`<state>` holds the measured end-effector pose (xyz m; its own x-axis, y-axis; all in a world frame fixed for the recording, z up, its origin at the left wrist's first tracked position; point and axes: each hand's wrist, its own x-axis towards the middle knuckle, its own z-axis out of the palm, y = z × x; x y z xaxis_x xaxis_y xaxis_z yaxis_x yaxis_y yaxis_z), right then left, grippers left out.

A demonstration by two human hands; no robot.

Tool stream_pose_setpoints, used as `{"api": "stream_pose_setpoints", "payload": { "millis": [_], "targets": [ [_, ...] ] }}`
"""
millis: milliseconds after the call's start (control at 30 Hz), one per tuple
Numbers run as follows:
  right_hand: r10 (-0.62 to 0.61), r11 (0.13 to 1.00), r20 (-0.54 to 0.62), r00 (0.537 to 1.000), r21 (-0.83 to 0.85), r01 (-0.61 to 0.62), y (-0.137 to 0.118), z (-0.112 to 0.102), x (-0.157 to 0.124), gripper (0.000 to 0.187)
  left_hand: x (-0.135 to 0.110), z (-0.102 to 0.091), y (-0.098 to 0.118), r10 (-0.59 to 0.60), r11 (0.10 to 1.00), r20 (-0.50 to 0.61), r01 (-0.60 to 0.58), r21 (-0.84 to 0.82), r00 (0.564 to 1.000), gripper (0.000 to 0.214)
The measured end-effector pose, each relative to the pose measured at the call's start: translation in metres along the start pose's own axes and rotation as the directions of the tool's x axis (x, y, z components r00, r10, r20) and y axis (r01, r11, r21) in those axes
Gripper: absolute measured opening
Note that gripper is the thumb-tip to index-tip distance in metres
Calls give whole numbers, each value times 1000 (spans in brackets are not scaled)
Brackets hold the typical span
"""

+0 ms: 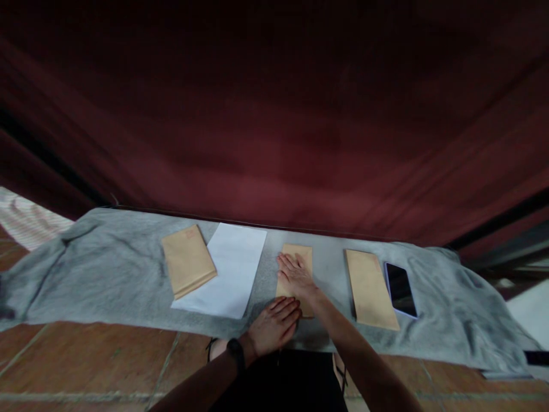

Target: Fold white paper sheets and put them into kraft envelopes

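Observation:
A brown paper envelope (305, 256) lies upright in front of me on a grey cloth, partly covered by my hands. My right hand (295, 276) rests flat on its upper half, fingers stretched out and thumb apart. Lower down, my left hand (275, 323) lies with fingers extended over the envelope's lower left edge; a dark band circles that wrist. Left of my hands is a sheaf of white paper (235, 269). Several brown envelopes (189, 260) are stacked on its left part. Another pile of brown envelopes (372, 290) sits to the right.
A phone (401, 289) with a purple edge lies beside the right-hand envelopes. The grey cloth (115, 269) covers the long narrow surface and is wrinkled at both ends. Dark red fabric (274, 143) rises behind it. Terracotta tiles (98, 360) show below.

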<state>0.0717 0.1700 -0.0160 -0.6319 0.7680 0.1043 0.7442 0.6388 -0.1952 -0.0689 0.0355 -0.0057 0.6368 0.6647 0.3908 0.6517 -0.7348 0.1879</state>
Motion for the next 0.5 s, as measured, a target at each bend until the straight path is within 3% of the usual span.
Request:
{"api": "stream_pose_setpoints", "payload": {
  "millis": [133, 200, 267, 333, 400, 500],
  "targets": [
    [-28, 999, -34, 999, 21, 28, -5, 7, -12, 55, -2, -1, 0, 0, 1000, 6, 0, -10, 1000, 35],
    [136, 991, -108, 985, 12, -135, -2, 7, -11, 58, -2, -2, 0, 3, 1000, 2, -3, -15, 1000, 36],
    [357, 932, -186, 915, 12, -362, 3, 5, -6, 62, -1, -4, 0, 12, 1000, 4, -12, -15, 1000, 36],
    [470, 879, -200, 860, 18, -476, 9, 1, -1, 65, -1, -5, 1, 18, 1000, 7, -18, -15, 1000, 36],
    [480, 875, -177, 859, 17, -484, 12, 0, 0, 66, 0, -6, 1, 19, 1000, 6, -19, -19, 1000, 36],
    [410, 911, -170, 896, 21, -413, 14, 1, -7, 65, 1, -7, 2, 10, 999, 13, -9, -33, 1000, 36]
  ]
}}
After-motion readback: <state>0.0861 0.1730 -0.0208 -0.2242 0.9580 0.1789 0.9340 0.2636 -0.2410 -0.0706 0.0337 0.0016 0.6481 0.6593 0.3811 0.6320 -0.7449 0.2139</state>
